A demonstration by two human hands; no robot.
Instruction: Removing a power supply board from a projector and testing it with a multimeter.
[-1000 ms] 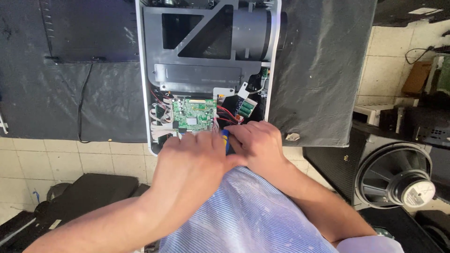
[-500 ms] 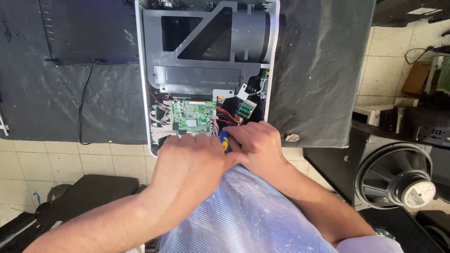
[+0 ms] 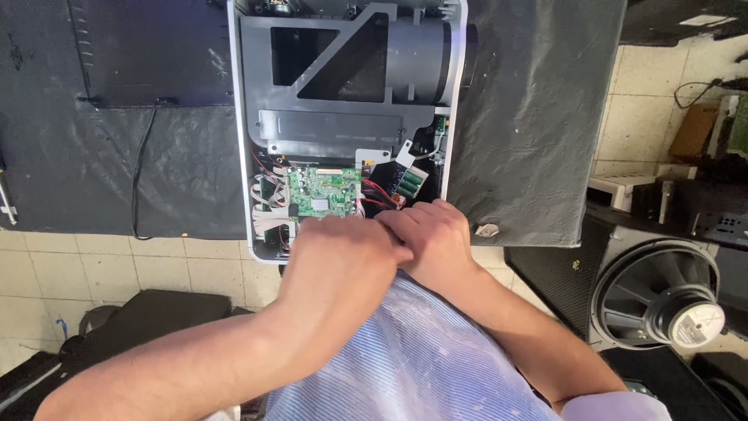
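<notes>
A dark cloth-covered bench (image 3: 530,117) stands over a tiled floor. An opened white projector (image 3: 347,117) lies near the bench's front edge. The left hand (image 3: 343,253) and right hand (image 3: 432,242) press together, fingers curled, at its near end beside the green circuit board (image 3: 323,191); any grasp is hidden.

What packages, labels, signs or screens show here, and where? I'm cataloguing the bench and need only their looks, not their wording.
Round label: middle of the loudspeaker at lower right; silvery white disc with dark print.
Pale sticker: on the green circuit board inside the opened white device, just above the left hand; small white rectangle.
Brown box: on the floor at right edge; plain cardboard colour, partly hidden.
No screens or signs visible.
</notes>
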